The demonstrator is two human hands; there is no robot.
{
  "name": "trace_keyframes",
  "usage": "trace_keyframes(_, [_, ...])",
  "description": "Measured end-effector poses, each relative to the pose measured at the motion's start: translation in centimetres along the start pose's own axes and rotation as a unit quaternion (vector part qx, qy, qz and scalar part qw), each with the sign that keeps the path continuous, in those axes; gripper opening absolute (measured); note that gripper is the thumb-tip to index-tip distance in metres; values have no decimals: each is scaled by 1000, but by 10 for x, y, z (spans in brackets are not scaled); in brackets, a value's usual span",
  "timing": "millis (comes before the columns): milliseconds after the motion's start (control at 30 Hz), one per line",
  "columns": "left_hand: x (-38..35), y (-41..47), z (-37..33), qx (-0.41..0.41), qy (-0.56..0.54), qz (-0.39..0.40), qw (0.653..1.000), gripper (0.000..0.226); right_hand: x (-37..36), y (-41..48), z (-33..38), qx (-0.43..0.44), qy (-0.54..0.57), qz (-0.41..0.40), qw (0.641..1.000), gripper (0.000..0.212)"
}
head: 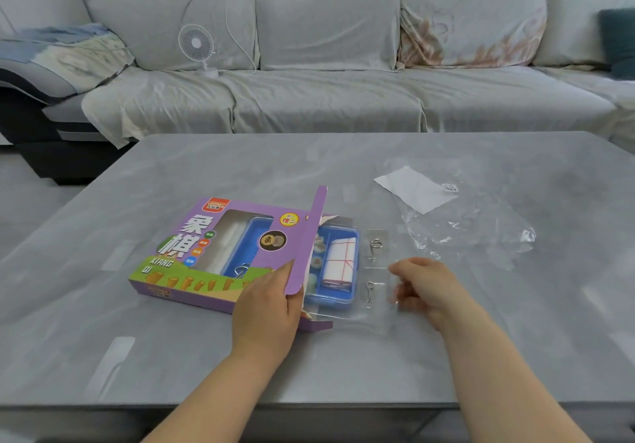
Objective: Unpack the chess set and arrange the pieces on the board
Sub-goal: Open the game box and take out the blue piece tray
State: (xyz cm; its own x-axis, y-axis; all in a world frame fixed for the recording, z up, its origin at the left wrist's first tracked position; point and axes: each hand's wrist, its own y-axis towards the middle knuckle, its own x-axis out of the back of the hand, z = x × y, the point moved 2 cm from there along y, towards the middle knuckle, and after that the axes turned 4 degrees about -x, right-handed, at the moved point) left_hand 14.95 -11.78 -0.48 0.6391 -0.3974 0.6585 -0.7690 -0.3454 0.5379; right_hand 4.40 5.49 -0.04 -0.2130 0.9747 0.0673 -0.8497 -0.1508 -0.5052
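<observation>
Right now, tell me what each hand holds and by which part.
The left hand grips the purple box at its open end, thumb on the raised flap. The right hand pinches the clear plastic tray by its right edge.

One purple cardboard box (220, 253). Out of its right end sticks one blue plastic tray (330, 300) holding one folded white cloth with red lines (340, 260); the round pieces beside the cloth are too hidden to count. Right of the box, one clear plastic sheet (378, 308) carries two bent metal wire puzzles (375, 246). Farther right lie one white paper slip (412, 188) and one crumpled clear wrapper (481, 233). Two hands: one left hand (268, 308), one right hand (426, 288).
</observation>
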Motion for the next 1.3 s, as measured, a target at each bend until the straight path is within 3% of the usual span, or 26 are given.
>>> trace_keyframes(133, [1, -1, -1, -33, 3, 35, 999, 26, 36, -4, -1, 16, -57, -37, 998, 13])
trace_keyframes(200, [0, -3, -4, -58, 14, 86, 995, 37, 41, -8, -4, 28, -91, -67, 993, 8])
trace_keyframes(333, [6, -3, 5, -34, -89, 172, 981, 61, 35, -9, -11, 89, -210, -141, 963, 49])
trace_keyframes(433, [22, 7, 20, 7, -134, 133, 982, 47, 26, -7, -13, 126, -295, -181, 929, 44])
trace_keyframes(533, [38, 28, 47, 63, -11, 42, 997, 30, 24, -4, -14, 123, -351, -189, 909, 44])
trace_keyframes(633, [42, 42, 81, 124, 140, 110, 976, 46, 28, -3, -14, 133, -340, -202, 909, 37])
trace_keyframes(700, [39, 45, 94, 119, 204, 153, 960, 50, 37, -3, -13, 126, -319, -222, 913, 35])
trace_keyframes(900, [35, 50, 100, 121, 210, 135, 961, 50, 72, -2, -9, 91, -285, -244, 923, 49])
trace_keyframes(967, [37, 51, 99, 138, 216, 108, 961, 48, 71, -5, -3, 103, -332, -273, 897, 53])
trace_keyframes(1033, [45, 51, 104, 192, 227, 83, 951, 49, 56, -12, 4, 167, -369, -295, 866, 52])
trace_keyframes(1167, [62, 50, 122, 340, 176, 103, 918, 78, -11, -30, 3, 323, -435, -152, 827, 48])
trace_keyframes(1300, [66, 52, 127, 389, 84, 121, 910, 89, -59, -37, -11, 340, -468, -16, 815, 58])
